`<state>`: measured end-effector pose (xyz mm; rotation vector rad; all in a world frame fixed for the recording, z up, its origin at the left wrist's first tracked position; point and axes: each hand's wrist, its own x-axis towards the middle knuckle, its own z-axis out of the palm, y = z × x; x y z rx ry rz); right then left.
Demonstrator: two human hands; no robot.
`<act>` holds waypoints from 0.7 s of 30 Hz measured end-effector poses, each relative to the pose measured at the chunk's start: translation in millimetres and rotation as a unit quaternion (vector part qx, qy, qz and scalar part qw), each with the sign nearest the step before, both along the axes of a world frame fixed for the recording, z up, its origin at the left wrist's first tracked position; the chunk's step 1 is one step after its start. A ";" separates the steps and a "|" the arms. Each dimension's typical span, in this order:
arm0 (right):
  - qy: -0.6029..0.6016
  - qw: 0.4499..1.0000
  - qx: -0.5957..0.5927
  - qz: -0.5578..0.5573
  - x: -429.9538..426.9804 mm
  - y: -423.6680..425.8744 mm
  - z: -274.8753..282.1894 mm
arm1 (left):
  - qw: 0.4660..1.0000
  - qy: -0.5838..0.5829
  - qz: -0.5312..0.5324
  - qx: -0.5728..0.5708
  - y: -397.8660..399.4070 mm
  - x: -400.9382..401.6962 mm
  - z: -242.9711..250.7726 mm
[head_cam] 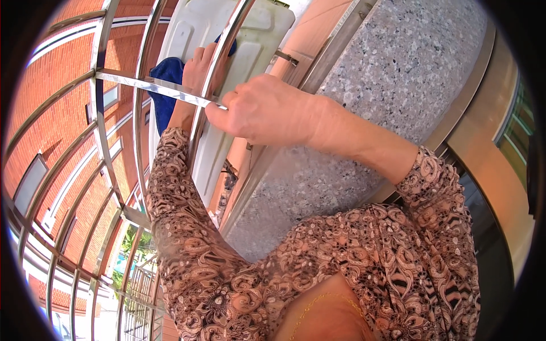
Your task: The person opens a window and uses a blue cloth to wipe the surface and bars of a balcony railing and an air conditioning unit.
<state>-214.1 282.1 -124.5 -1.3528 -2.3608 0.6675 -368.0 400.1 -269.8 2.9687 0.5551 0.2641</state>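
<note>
My left hand reaches out through a stainless steel window grille. Under it is a dark blue cloth, which shows on both sides of the hand. The cloth lies against the top of a white, stained casing, which looks like an outdoor air-conditioner unit. Part of the left hand is hidden behind an upright bar. My right hand is closed around the grille where a flat crossbar meets that upright; its fingertips are mostly out of sight.
A speckled grey granite sill runs below my right forearm, with a metal window track along its outer side. A small metal bracket sticks out from the tiled ledge. Beyond the bars stands a red brick building.
</note>
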 end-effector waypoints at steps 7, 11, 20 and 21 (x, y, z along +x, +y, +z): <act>0.034 0.998 0.026 -0.052 3.8 -3.4 -12.4 | 0.971 0.110 -0.057 -0.204 -29.2 -129.9 16.4; 0.043 0.998 0.033 -0.030 -0.6 -1.6 -7.1 | 0.946 0.216 -0.044 -0.239 -70.0 -223.3 -2.3; 0.053 0.998 0.003 -0.039 14.1 -8.2 -1.2 | 0.991 0.097 -0.027 -0.087 -73.9 -154.9 15.9; 0.061 0.997 0.005 -0.043 14.7 -7.0 1.0 | 0.991 0.099 -0.028 -0.084 -66.9 -136.0 10.0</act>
